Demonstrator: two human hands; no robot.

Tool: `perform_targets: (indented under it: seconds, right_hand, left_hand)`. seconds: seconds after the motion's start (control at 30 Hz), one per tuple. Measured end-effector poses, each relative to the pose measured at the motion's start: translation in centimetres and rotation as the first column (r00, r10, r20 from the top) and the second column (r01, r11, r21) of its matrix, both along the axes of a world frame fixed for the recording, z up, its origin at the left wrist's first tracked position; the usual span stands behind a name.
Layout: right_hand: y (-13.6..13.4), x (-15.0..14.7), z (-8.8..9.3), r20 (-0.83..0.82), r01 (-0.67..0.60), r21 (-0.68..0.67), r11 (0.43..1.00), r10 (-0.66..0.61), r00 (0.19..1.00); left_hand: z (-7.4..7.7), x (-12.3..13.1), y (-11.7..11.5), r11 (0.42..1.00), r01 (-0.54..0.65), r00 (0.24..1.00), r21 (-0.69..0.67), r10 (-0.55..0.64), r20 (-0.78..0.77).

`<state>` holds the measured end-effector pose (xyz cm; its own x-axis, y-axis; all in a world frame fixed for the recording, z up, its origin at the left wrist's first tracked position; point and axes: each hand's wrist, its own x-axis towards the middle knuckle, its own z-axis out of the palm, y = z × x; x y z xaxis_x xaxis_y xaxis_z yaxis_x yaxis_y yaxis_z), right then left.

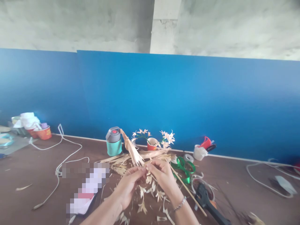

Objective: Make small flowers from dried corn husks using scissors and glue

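Observation:
My left hand (pixel 132 181) and my right hand (pixel 162 176) meet fingertip to fingertip above the table. Both are closed in a pinch around a small pale piece of dried husk (pixel 148 179), mostly hidden by the fingers. Just behind them a long dried husk (pixel 131 148) with a frayed end leans against a teal flask (pixel 114 147). More husk strips (pixel 157 153) lie in a heap there. Below my hands, several small husk flowers (pixel 142 207) and cut scraps are scattered on the brown table (pixel 93 215).
Husk flowers on green stems (pixel 169 137) stand by a red cup (pixel 152 144). Rightward lie green ribbon (pixel 187 170), a tape roll (pixel 188 158), a thin stick (pixel 188 190) and a black glue gun (pixel 207 201). A blurred-out object (pixel 90 190) and white cable (pixel 70 161) lie left.

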<state>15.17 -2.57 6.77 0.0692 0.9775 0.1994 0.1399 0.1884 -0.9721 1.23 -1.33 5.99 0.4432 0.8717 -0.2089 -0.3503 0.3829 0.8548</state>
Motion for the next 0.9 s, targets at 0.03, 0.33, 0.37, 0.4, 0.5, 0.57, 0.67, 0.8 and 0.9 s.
perform_targets:
  seconds: [0.03, 0.33, 0.37, 0.4, 0.5, 0.57, 0.67, 0.8, 0.9]
  right_hand:
    - [-0.02, 0.03, 0.08, -0.006, -0.014, -0.014, 1.0, 0.014, 1.0]
    - [0.1, 0.33, -0.01, 0.018, -0.042, -0.034, 0.999, 0.042, 0.999]
    - [0.13, 0.33, -0.07, 0.02, -0.042, -0.032, 0.999, 0.043, 0.999]
    - [0.14, 0.31, -0.12, 0.022, -0.042, -0.031, 0.999, 0.043, 0.999]
    - [0.11, 0.21, -0.18, 0.015, -0.041, -0.028, 0.999, 0.042, 0.999]
    - [0.07, 0.14, -0.19, 0.011, -0.046, -0.031, 0.998, 0.047, 0.999]
    - [0.04, 0.08, -0.18, 0.009, -0.051, -0.037, 0.998, 0.051, 0.999]
    - [-0.01, -0.03, -0.06, 0.017, -0.047, -0.022, 0.999, 0.047, 0.999]
    - [-0.09, -0.23, 0.08, 0.02, -0.037, -0.003, 0.999, 0.037, 0.999]
  left_hand:
    - [0.07, 0.0, -0.03, 1.0, 0.001, 1.0, 0.017, 0.0, -0.012]
    - [-0.01, 0.08, -0.06, 0.992, -0.002, 0.991, 0.123, 0.018, -0.133]
    - [-0.08, 0.11, -0.07, 0.991, -0.012, 0.991, 0.131, 0.03, -0.134]
    - [-0.14, 0.14, -0.09, 0.991, -0.022, 0.991, 0.135, 0.04, -0.131]
    - [-0.24, 0.2, -0.12, 0.992, -0.045, 0.993, 0.118, 0.057, -0.1]
    - [-0.28, 0.21, -0.12, 0.994, -0.039, 0.997, 0.1, 0.046, -0.069]
    - [-0.29, 0.22, -0.11, 0.995, -0.025, 0.999, 0.092, 0.028, -0.032]
    - [-0.18, 0.24, -0.15, 0.997, -0.043, 0.999, 0.061, 0.043, -0.008]
    - [-0.06, 0.24, -0.28, 0.998, -0.056, 0.998, 0.042, 0.054, 0.042]
